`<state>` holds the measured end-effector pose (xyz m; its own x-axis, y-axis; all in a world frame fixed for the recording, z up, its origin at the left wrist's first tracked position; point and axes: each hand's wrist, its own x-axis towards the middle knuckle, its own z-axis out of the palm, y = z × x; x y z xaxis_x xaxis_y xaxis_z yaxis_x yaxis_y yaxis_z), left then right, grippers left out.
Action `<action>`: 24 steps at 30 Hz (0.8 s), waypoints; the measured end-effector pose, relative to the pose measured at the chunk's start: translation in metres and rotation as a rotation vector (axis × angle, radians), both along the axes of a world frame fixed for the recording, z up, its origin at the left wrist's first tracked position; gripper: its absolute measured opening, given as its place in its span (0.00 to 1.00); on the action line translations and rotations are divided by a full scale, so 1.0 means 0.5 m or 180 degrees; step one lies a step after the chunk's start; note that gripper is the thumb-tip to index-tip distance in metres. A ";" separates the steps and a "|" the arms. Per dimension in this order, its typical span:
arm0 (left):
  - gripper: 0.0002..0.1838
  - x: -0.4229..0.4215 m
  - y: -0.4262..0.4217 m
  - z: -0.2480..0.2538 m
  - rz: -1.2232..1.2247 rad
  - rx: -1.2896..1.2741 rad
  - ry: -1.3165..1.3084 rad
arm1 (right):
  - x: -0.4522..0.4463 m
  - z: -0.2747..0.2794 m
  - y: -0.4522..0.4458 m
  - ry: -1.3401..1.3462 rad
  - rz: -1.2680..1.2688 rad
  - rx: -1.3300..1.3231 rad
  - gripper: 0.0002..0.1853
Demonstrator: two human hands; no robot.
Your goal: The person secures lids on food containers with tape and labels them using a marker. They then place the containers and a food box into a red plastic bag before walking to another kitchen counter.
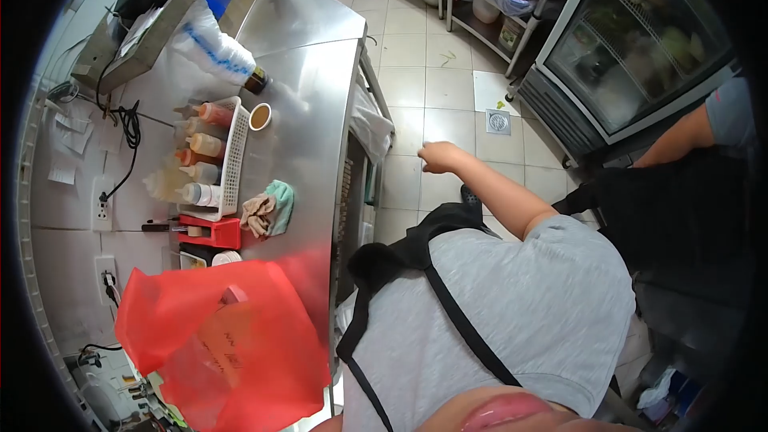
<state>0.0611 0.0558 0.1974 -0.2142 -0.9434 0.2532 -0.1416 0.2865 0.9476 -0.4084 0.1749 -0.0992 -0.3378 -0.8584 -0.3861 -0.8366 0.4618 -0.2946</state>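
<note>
My right hand [440, 158] reaches out over the tiled floor, beside the steel counter. Its fingers are loosely curled, and no object shows in them. My left hand is not visible; a small patch of skin shows at the bottom edge beside a red bag [232, 344]. The bag looks large and partly see-through, with a printed slip dimly visible through it. It covers the near end of the counter [308, 104]. Farther along lie a crumpled green and beige cloth [270, 210], a small cup of brown sauce [260, 117] and a white basket [232, 160] of squeeze bottles.
Clear plastic bags [212, 48] and a dark bottle [256, 80] are at the far counter end. A red holder [212, 232] stands by the wall. Across the floor [400, 84] are a metal shelf [492, 36] and a glass-door fridge [640, 40]. Another person's arm [680, 136] is at right.
</note>
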 end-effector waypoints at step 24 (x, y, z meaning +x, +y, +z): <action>0.29 -0.690 -0.078 -0.147 0.1926 -0.0896 -0.0688 | -0.687 -0.202 0.032 -0.0662 -0.0027 0.0207 0.23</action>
